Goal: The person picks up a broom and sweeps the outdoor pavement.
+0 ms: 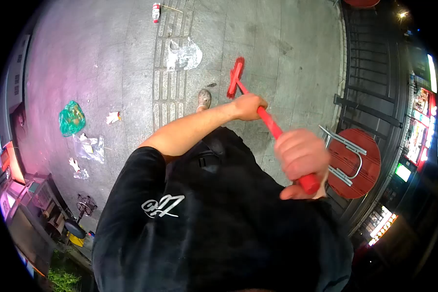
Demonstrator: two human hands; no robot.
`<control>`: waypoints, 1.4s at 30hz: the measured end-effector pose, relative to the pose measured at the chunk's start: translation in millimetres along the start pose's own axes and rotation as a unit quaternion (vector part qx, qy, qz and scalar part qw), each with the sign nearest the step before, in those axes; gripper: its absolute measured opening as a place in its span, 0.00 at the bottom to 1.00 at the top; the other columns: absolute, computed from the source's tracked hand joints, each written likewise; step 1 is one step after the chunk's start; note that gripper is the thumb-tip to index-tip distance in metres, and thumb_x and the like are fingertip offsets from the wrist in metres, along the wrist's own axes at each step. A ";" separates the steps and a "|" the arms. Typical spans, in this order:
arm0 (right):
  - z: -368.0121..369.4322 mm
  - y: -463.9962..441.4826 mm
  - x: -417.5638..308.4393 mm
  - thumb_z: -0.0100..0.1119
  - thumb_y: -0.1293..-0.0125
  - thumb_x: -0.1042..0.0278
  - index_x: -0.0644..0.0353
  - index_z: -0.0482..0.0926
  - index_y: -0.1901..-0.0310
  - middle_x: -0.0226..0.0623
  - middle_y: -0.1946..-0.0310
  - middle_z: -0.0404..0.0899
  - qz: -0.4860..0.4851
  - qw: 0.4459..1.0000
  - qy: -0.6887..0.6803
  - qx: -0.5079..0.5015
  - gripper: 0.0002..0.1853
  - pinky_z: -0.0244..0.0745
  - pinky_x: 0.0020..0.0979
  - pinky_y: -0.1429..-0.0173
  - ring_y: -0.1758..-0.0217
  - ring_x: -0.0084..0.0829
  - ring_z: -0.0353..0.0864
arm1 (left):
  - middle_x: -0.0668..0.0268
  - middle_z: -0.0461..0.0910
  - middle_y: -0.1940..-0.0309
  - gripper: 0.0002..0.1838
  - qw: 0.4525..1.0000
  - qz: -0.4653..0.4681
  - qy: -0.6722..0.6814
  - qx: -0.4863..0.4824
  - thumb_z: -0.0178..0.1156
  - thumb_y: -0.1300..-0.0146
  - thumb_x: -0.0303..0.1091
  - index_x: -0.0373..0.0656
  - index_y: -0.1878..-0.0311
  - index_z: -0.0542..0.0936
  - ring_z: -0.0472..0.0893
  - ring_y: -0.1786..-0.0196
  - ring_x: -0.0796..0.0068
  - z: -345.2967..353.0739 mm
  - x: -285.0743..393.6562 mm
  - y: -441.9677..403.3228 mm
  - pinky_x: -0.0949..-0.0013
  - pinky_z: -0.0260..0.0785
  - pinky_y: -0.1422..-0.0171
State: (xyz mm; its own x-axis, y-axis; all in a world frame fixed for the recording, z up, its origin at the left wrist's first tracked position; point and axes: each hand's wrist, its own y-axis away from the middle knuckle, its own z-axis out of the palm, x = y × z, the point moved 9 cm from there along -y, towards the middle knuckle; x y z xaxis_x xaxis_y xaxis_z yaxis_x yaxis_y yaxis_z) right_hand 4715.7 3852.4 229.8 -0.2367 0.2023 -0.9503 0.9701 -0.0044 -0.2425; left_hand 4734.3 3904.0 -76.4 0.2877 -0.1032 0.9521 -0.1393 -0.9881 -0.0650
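Observation:
A red broom (270,121) slants across the view, its red head (235,78) on the paving ahead. My left hand (249,106) is closed round the lower part of the handle, with my left arm reaching across my body. Near the handle's top end, my right hand (302,158) is wrapped round it, slightly blurred. Beyond my shoe (204,99) lies a clear plastic bag (184,54). A bottle with a red and white label (155,12) and a thin stick (172,9) lie farther off.
On the left lie a green bag (72,118), a clear bag with scraps (89,147), a red and white wrapper (113,118) and a pale glove-like item (74,164). A folded red round table (357,163) leans by the dark railing (370,92) on the right.

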 end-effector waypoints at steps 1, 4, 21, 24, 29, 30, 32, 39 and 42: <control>-12.8 9.9 18.5 0.77 0.41 0.57 0.55 0.66 0.82 0.30 0.85 0.64 0.004 1.000 -0.006 0.006 0.26 0.67 0.37 0.72 0.82 0.40 0.69 | 0.49 0.81 0.72 0.23 1.000 -0.005 0.004 -0.007 0.69 0.37 0.52 0.40 0.74 0.79 0.82 0.63 0.43 2.0 -15.6 -8.0 0.47 0.72 0.59; -50.9 52.5 70.9 0.74 0.42 0.62 0.54 0.63 0.82 0.30 0.84 0.64 0.023 0.995 -0.065 0.074 0.25 0.71 0.40 0.66 0.81 0.39 0.68 | 0.53 0.84 0.71 0.20 0.987 -0.068 -0.120 -0.079 0.69 0.38 0.50 0.42 0.74 0.81 0.84 0.62 0.47 9.3 -63.7 -17.7 0.49 0.74 0.56; -128.9 63.0 44.9 0.66 0.53 0.73 0.56 0.66 0.84 0.28 0.85 0.69 0.038 0.965 0.001 0.258 0.15 0.75 0.43 0.60 0.79 0.32 0.74 | 0.49 0.81 0.73 0.20 0.991 -0.062 -0.041 -0.109 0.67 0.37 0.49 0.42 0.74 0.79 0.81 0.64 0.40 15.2 -39.9 -85.1 0.44 0.72 0.60; -100.3 59.8 81.9 0.66 0.53 0.74 0.57 0.67 0.83 0.31 0.83 0.71 0.067 0.977 -0.013 0.202 0.14 0.76 0.46 0.52 0.78 0.33 0.74 | 0.48 0.83 0.71 0.13 0.974 -0.089 -0.086 -0.188 0.65 0.43 0.42 0.42 0.72 0.81 0.82 0.60 0.40 -8.8 -84.3 -52.2 0.43 0.73 0.57; -57.9 49.4 125.1 0.64 0.48 0.73 0.58 0.69 0.82 0.33 0.79 0.77 0.086 0.943 0.030 0.319 0.13 0.71 0.52 0.38 0.73 0.35 0.79 | 0.51 0.84 0.71 0.10 0.950 -0.154 -0.172 -0.210 0.64 0.51 0.40 0.46 0.70 0.85 0.84 0.60 0.42 -91.4 -141.2 4.1 0.46 0.77 0.55; -57.1 49.9 132.1 0.62 0.46 0.73 0.58 0.70 0.82 0.34 0.79 0.78 0.095 0.927 0.028 0.362 0.12 0.71 0.52 0.36 0.71 0.36 0.81 | 0.51 0.84 0.71 0.10 0.950 -0.151 -0.175 -0.208 0.64 0.51 0.40 0.46 0.70 0.85 0.84 0.60 0.42 -105.6 -143.8 12.2 0.46 0.77 0.55; -58.2 45.6 129.1 0.58 0.39 0.71 0.60 0.74 0.77 0.37 0.76 0.82 0.091 0.913 0.027 0.396 0.10 0.69 0.56 0.33 0.67 0.39 0.85 | 0.52 0.84 0.73 0.09 0.955 -0.116 -0.208 -0.174 0.64 0.51 0.41 0.47 0.71 0.85 0.85 0.63 0.44 -139.1 -134.0 18.8 0.46 0.78 0.57; -74.9 -8.0 -2.6 0.62 0.43 0.60 0.55 0.70 0.82 0.31 0.82 0.80 -0.015 0.937 0.059 0.343 0.15 0.76 0.52 0.49 0.76 0.32 0.81 | 0.53 0.83 0.76 0.08 0.987 -0.014 -0.141 -0.077 0.65 0.50 0.39 0.46 0.72 0.84 0.84 0.68 0.45 -161.5 -7.2 3.1 0.46 0.76 0.63; -51.7 -50.6 -4.3 0.64 0.47 0.65 0.57 0.71 0.83 0.32 0.82 0.80 0.060 0.940 0.137 0.308 0.14 0.77 0.52 0.49 0.75 0.34 0.82 | 0.52 0.83 0.75 0.08 0.990 0.006 -0.078 -0.119 0.66 0.50 0.40 0.46 0.72 0.84 0.84 0.67 0.44 -134.2 -13.2 2.0 0.46 0.76 0.62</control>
State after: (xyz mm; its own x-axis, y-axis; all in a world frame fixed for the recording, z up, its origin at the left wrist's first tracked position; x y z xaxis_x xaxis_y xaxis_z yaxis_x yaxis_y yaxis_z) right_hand 4670.4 3902.4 256.2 -0.0235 0.4075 -0.9129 0.7546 -0.5917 -0.2835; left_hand 4603.0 3918.7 -49.0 0.4249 -0.1501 0.8927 -0.3573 -0.9339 0.0131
